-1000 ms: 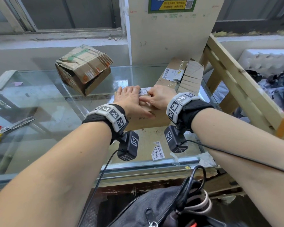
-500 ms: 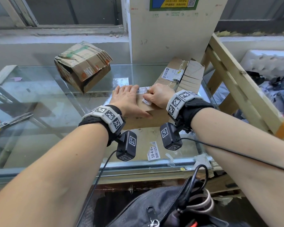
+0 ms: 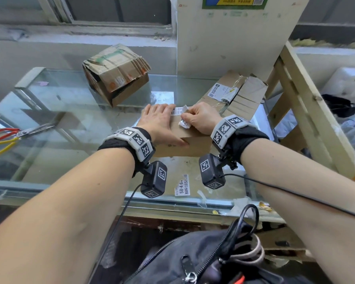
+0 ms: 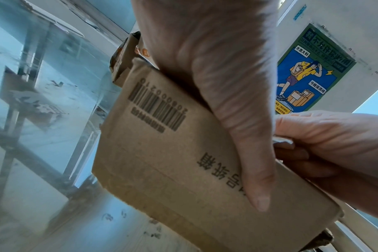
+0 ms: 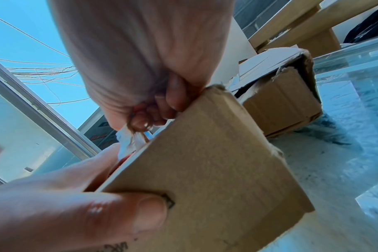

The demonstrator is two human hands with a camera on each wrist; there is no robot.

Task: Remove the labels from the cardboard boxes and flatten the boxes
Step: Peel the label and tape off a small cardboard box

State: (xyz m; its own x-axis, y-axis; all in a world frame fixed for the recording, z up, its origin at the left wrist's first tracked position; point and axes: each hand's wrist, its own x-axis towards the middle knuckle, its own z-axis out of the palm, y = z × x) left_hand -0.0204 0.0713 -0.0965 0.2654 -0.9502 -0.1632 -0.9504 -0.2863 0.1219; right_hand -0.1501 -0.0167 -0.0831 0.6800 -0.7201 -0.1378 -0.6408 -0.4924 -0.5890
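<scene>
Compared with a second ago, more of the label (image 3: 179, 110) has lifted and a crumpled strip (image 3: 183, 125) hangs below the right hand (image 3: 201, 119). Head view: left hand (image 3: 159, 125), fingers flat and together, presses the small box (image 3: 190, 140) at 12 o'clock on the glass table (image 3: 70, 111); right fingers pinch the label. An open box (image 3: 115, 78) sits at 11 o'clock, contents unseen.

Left wrist view: thumb (image 4: 246, 153) clamps the box wall.

Right wrist view: curled fingers (image 5: 160, 109) grip torn paper. Peeling is under way; next, probably a steady pull.

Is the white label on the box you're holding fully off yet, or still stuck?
Partly off: the right hand pinches a crumpled strip, while the label lies on the box.
</scene>
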